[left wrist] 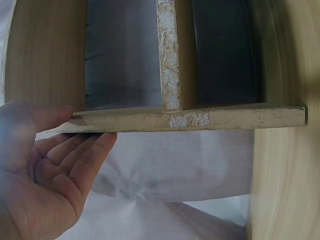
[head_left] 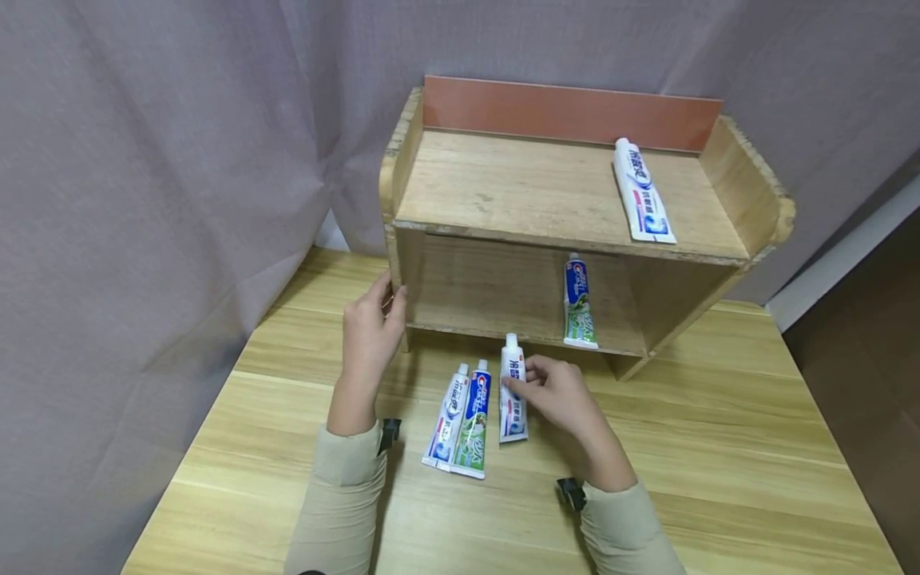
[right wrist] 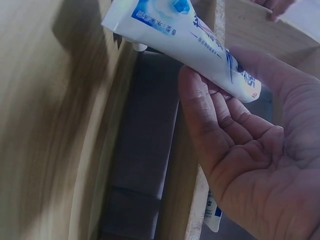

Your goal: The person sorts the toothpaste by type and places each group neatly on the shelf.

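My right hand (head_left: 564, 391) pinches a white toothpaste tube (head_left: 513, 399) between thumb and fingers, its cap towards the shelf. The right wrist view shows that tube (right wrist: 185, 42) lifted off the table. With thumb on one face and fingers on the other, my left hand (head_left: 370, 327) grips the left side panel (left wrist: 135, 120) of a wooden shelf (head_left: 503, 184). Left of the held tube, a white toothpaste tube (head_left: 449, 419) and a blue-green one (head_left: 473, 423) lie side by side on the table. Another blue-green tube (head_left: 577, 303) lies on the lower board, and a white one (head_left: 642, 192) on the top board.
The shelf stands on a wood-grain table (head_left: 719, 447) and has a reddish-brown back strip (head_left: 568, 112) along its top. A grey curtain (head_left: 180, 160) hangs behind. A dark brown surface (head_left: 862, 319) is at the far right.
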The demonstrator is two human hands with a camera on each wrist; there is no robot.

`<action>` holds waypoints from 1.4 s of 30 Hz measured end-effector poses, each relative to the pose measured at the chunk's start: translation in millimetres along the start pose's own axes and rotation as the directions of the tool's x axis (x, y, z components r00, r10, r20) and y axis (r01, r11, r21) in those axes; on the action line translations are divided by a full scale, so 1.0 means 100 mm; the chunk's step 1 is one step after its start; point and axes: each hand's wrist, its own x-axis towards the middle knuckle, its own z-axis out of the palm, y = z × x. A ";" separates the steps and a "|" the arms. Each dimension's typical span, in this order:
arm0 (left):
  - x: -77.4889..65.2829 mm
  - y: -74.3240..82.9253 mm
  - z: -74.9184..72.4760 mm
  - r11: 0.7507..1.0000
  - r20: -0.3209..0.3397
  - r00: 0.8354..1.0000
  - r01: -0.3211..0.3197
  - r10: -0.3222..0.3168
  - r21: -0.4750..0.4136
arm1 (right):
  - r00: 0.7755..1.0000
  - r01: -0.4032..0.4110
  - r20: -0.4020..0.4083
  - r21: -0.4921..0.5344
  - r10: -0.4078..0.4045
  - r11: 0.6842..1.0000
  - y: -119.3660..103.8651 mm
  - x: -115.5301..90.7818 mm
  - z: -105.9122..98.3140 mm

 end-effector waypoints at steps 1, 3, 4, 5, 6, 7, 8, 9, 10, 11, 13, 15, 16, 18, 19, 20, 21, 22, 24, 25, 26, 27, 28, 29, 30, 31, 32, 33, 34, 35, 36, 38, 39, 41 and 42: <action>0.00 0.00 0.00 1.000 0.000 1.000 -0.002 0.002 0.000 | 1.000 0.003 -0.002 0.000 -0.003 1.000 0.00 0.00 0.00; -0.01 0.00 0.00 1.000 0.002 1.000 -0.007 0.007 -0.005 | 1.000 0.009 -0.004 -0.002 -0.009 1.000 -0.01 0.00 -0.01; -0.01 0.00 0.00 1.000 0.003 1.000 -0.008 0.008 -0.006 | 1.000 0.013 -0.004 0.001 -0.013 1.000 -0.02 0.00 -0.01; -0.01 -0.01 0.00 1.000 0.004 1.000 -0.008 0.008 -0.004 | 1.000 0.017 -0.002 0.004 -0.017 1.000 -0.02 0.00 -0.01; -0.01 -0.01 0.00 1.000 0.004 1.000 -0.009 0.009 -0.004 | 1.000 0.022 -0.001 0.008 -0.022 1.000 -0.03 0.00 -0.02; -0.01 -0.01 0.00 1.000 0.004 1.000 -0.008 0.008 -0.004 | 1.000 0.027 0.000 0.015 -0.027 1.000 -0.04 0.00 -0.03; -0.01 -0.01 0.00 1.000 0.004 1.000 -0.007 0.007 -0.005 | 0.999 0.033 -0.001 0.025 -0.033 0.999 -0.05 0.00 -0.03; -0.01 -0.01 0.00 1.000 0.002 1.000 -0.006 0.006 -0.004 | 0.999 0.036 -0.003 0.032 -0.036 0.999 -0.06 0.00 -0.04; 0.00 -0.01 0.00 1.000 0.001 1.000 -0.005 0.005 -0.001 | 0.999 0.041 -0.005 0.040 -0.040 0.998 -0.07 0.00 -0.06; 0.00 -0.01 0.01 1.000 -0.001 1.000 -0.005 0.005 -0.002 | 0.999 0.045 -0.007 0.044 -0.044 0.998 -0.08 0.01 -0.07; 0.00 -0.01 0.01 1.000 -0.004 1.000 -0.006 0.006 -0.004 | 0.999 0.044 -0.015 0.050 -0.043 0.998 -0.10 0.02 -0.09; 0.01 -0.01 0.01 1.000 -0.006 1.000 -0.007 0.007 -0.005 | 0.999 0.039 -0.017 0.045 -0.038 0.998 -0.11 0.02 -0.11; 0.01 -0.01 0.00 1.000 -0.007 1.000 -0.008 0.008 -0.006 | 0.999 0.043 -0.016 0.044 -0.042 0.998 -0.12 0.03 -0.12; 0.01 -0.01 0.00 1.000 -0.006 1.000 -0.006 0.006 -0.002 | 0.999 0.044 -0.015 0.044 -0.044 0.998 -0.13 0.03 -0.14; 0.01 -0.01 0.00 1.000 -0.006 1.000 -0.006 0.006 0.000 | 0.999 0.049 -0.017 0.044 -0.048 0.998 -0.14 0.03 -0.14; 0.01 -0.01 0.00 1.000 -0.006 1.000 -0.006 0.006 -0.002 | 0.999 0.052 -0.018 0.044 -0.052 0.998 -0.14 0.04 -0.15; 0.01 -0.01 0.00 1.000 -0.007 1.000 -0.006 0.006 -0.002 | 0.998 0.058 -0.019 0.042 -0.057 0.997 -0.15 0.04 -0.16; 0.00 -0.01 0.00 1.000 -0.008 1.000 -0.007 0.007 -0.002 | 0.998 0.067 -0.022 0.042 -0.066 0.997 -0.16 0.04 -0.17; 0.00 -0.01 0.00 1.000 -0.011 1.000 -0.009 0.009 -0.002 | 0.997 0.076 -0.028 0.045 -0.075 0.996 -0.18 0.05 -0.18; 0.00 -0.01 0.01 1.000 -0.013 1.000 -0.011 0.011 -0.006 | 0.996 0.081 -0.030 0.045 -0.080 0.996 -0.18 0.05 -0.18; 0.00 -0.01 0.01 1.000 -0.014 1.000 -0.012 0.012 -0.005 | 0.996 0.084 -0.031 0.045 -0.083 0.995 -0.19 0.05 -0.19; 0.00 -0.01 0.01 1.000 -0.016 1.000 -0.012 0.012 -0.005 | 0.996 0.088 -0.032 0.043 -0.087 0.995 -0.19 0.05 -0.19; 0.00 -0.01 0.01 1.000 -0.015 1.000 -0.012 0.012 -0.001 | 0.995 0.091 -0.033 0.043 -0.090 0.995 -0.20 0.05 -0.20; 0.00 -0.01 0.01 1.000 -0.015 1.000 -0.011 0.011 -0.001 | 0.995 0.092 -0.034 0.042 -0.091 0.995 -0.20 0.05 -0.21; 0.00 -0.02 0.01 1.000 -0.014 1.000 -0.010 0.010 -0.001 | 0.995 0.094 -0.035 0.039 -0.093 0.995 -0.20 0.05 -0.21; 0.00 -0.02 0.01 1.000 -0.014 1.000 -0.009 0.009 -0.002 | 0.995 0.097 -0.038 0.034 -0.095 0.995 -0.21 0.06 -0.22; 0.00 -0.02 0.01 1.000 -0.013 1.000 -0.009 0.009 0.000 | 0.994 0.100 -0.040 0.029 -0.099 0.995 -0.21 0.06 -0.22; 0.01 -0.02 0.01 1.000 -0.013 1.000 -0.009 0.009 -0.002 | 0.994 0.105 -0.042 0.026 -0.103 0.994 -0.22 0.06 -0.23; 0.01 -0.02 0.01 1.000 -0.012 1.000 -0.009 0.009 0.000 | 0.993 0.108 -0.044 0.023 -0.107 0.994 -0.23 0.06 -0.24; 0.01 -0.02 0.01 1.000 -0.013 1.000 -0.009 0.009 -0.002 | 0.993 0.111 -0.045 0.021 -0.110 0.994 -0.24 0.06 -0.24; 0.01 -0.02 0.01 1.000 -0.013 1.000 -0.009 0.009 -0.003 | 0.993 0.112 -0.045 0.019 -0.111 0.994 -0.25 0.06 -0.25; 0.01 -0.02 0.01 1.000 -0.013 1.000 -0.009 0.009 -0.003 | 0.993 0.109 -0.042 0.017 -0.108 0.994 -0.27 0.06 -0.27; 0.01 -0.02 0.01 1.000 -0.011 1.000 -0.010 0.010 0.000 | 0.994 0.106 -0.041 0.016 -0.105 0.994 -0.28 0.06 -0.27; 0.01 -0.02 0.01 1.000 -0.008 1.000 -0.011 0.011 -0.001 | 0.994 0.102 -0.039 0.014 -0.102 0.995 -0.29 0.06 -0.29; 0.01 -0.02 0.01 1.000 -0.006 1.000 -0.011 0.011 0.000 | 0.994 0.101 -0.038 0.013 -0.100 0.995 -0.30 0.06 -0.29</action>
